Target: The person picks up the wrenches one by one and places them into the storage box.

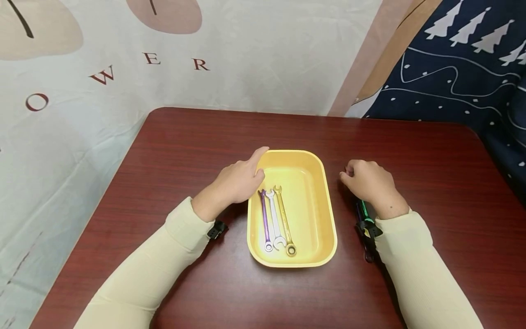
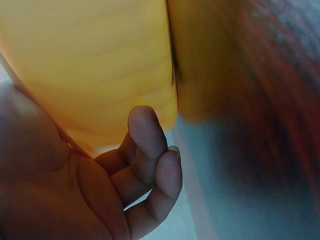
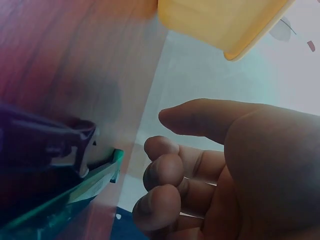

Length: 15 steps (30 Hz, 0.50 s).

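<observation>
In the head view a yellow tray [image 1: 306, 205] holds a purple wrench [image 1: 265, 219], a silver wrench [image 1: 274, 219] and a gold wrench [image 1: 284, 219], lying side by side along its left part. My left hand [image 1: 236, 180] holds the tray's left rim near the far corner, thumb over the edge and index finger stretched along it. Its other fingers [image 2: 145, 145] curl beside the outer wall in the left wrist view. Right of the tray, my right hand [image 1: 371, 183] hovers with loosely curled fingers and nothing in them. Close to it lie a green wrench [image 3: 75, 195] and a dark wrench [image 3: 65, 145].
The dark red wooden table [image 1: 197, 137] reaches back to a printed cloth [image 1: 263, 68] with letters. A navy cloth [image 1: 444, 87] with white trees hangs at the back right. The right forearm and wrist camera partly cover the wrenches on the table.
</observation>
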{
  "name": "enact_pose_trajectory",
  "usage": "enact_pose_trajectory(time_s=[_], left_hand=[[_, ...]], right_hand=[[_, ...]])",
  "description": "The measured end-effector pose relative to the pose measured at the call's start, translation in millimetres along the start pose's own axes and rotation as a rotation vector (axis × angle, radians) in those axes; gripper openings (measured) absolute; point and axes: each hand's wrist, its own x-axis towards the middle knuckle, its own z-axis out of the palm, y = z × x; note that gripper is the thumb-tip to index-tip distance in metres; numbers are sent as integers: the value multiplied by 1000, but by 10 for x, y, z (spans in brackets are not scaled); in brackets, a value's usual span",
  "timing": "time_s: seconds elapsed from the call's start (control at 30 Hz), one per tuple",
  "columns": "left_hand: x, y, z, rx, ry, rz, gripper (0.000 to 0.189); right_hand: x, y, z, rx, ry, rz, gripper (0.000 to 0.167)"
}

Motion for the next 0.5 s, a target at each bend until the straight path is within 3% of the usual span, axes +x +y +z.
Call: enact_pose_trajectory(time_s=[0.5], left_hand=[[0,-3,12,-1,2,-4,61]], right_hand=[[2,75,-1,-10,-3,15,28]])
